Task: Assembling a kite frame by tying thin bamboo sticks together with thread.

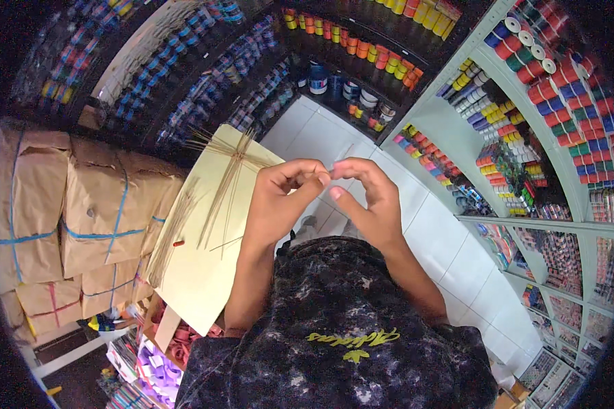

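My left hand (290, 194) is raised in front of my chest, thumb and fingertips pinched together. Whatever lies in that pinch is too small to make out. Close beside it, my right hand (370, 199) has its fingers curved toward the left fingertips, with a gap between thumb and forefinger; nothing shows in the gap. To the left of my hands, a cream board (205, 276) carries thin brown sticks crossed into a star-like frame (237, 157). More loose sticks (167, 238) lie along its left side, near a small red piece (178, 243).
Paper-wrapped parcels (102, 198) tied with string are stacked at the left. Shelves of colourful spools (361, 49) stand at the back, with another rack (488, 136) on the right. Purple ribbon (158, 371) lies below the board. White floor tiles (423, 218) run beneath my hands.
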Available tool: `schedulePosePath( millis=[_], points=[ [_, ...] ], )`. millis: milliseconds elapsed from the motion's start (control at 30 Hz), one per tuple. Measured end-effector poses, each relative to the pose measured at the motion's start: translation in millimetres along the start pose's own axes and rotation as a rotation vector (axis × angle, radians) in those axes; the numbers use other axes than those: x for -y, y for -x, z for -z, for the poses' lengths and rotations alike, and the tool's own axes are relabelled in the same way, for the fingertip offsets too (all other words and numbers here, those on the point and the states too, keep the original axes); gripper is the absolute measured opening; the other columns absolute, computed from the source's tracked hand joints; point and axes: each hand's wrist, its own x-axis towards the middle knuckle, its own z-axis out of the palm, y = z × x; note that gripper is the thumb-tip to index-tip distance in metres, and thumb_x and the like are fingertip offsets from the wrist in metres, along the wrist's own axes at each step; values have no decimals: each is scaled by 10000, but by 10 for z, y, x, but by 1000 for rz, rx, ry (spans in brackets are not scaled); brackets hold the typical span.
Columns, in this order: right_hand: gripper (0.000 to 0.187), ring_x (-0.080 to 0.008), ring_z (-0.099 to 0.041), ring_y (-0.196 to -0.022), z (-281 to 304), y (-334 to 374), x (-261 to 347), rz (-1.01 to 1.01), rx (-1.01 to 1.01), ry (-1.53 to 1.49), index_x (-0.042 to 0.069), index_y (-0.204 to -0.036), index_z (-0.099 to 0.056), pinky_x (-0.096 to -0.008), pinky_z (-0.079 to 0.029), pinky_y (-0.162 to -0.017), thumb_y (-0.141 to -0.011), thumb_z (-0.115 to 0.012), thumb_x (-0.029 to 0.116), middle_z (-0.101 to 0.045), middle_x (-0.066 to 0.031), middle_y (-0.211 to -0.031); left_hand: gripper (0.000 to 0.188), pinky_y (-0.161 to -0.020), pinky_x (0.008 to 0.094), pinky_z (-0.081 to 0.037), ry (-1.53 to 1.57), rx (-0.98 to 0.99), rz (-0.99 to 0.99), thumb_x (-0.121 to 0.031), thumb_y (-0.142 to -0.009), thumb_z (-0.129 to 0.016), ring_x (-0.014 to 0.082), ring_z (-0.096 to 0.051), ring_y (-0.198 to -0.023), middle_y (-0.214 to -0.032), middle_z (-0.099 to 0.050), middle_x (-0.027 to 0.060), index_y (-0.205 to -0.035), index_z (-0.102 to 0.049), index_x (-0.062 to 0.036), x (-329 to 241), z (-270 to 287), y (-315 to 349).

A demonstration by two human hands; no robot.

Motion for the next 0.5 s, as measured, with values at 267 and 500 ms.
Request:
schedulePosePath(
  millis=[267,500],
  points=[
    [136,-49,-607,-795,142,47,46,-422,90,-293,11,-1063,-657,-214,-486,-686,-944,-687,69,-671,-8,-921,77,-651,197,-392,-31,-2,-8,-68,-916,-697,6,-494,-712,-770,-606,-73,-911,-713,8,30,15,-28],
    [78,6,-514,-647,244,32,-68,-249,20,-111,24,-979,-682,-177,-394,-568,-933,-708,81,-645,46,-823,65,-667,203,-407,-27,-61,38,-54,-911,-693,23,-520,-740,-808,-632,-53,-922,-717,6,-56,38,-89]
  ],
)
